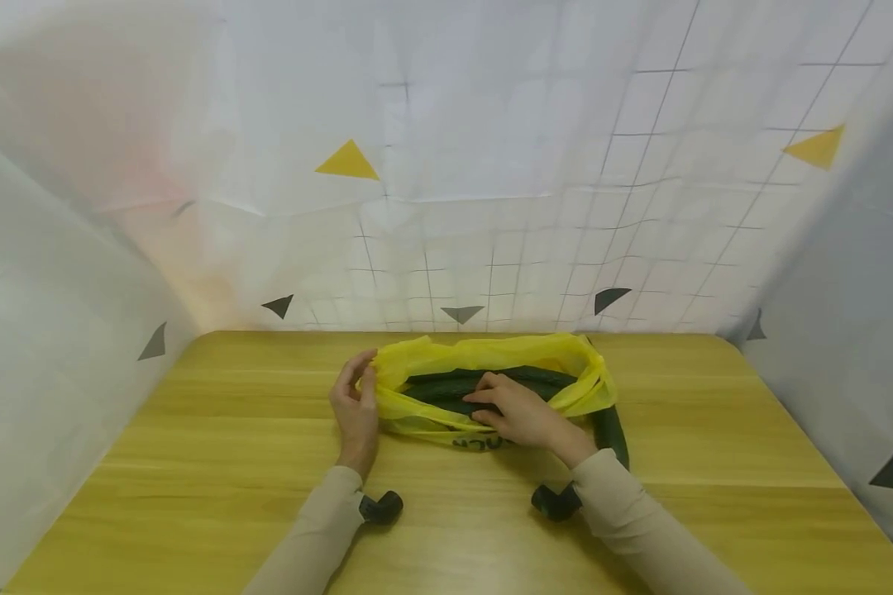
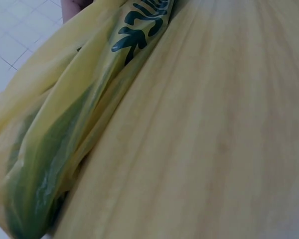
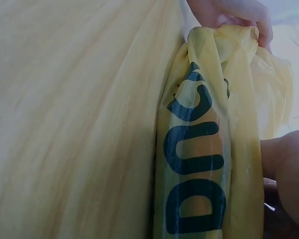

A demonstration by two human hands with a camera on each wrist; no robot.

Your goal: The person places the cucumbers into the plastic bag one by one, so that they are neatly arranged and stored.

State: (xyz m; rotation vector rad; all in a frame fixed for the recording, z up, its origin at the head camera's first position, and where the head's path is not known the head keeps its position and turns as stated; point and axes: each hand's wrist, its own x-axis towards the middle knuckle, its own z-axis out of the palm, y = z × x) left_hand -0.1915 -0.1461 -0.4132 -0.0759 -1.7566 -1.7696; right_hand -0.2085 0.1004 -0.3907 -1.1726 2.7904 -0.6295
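Note:
A yellow plastic bag [image 1: 446,355] with dark printed letters lies on its side across the table, its mouth spread wide. Long dark green cucumbers [image 1: 446,385] lie inside it; one cucumber [image 2: 45,169] shows through the plastic in the left wrist view. My left hand [image 1: 355,409] pinches the bag's left end between thumb and fingers. Reaching in over the front rim, my right hand [image 1: 517,409] has its thumb and fingers bent around the front cucumber, the fingertips partly hidden. Beyond the bag's right end, another cucumber [image 1: 612,434] rests on the table, partly behind the right sleeve.
The wooden table [image 1: 714,463] runs up to a white sheet wall [image 1: 491,165] behind the bag, with sheets at both sides too. An orange patch [image 3: 214,134] shows through the bag in the right wrist view. Dark wrist cameras [image 1: 381,507] sit at both cuffs.

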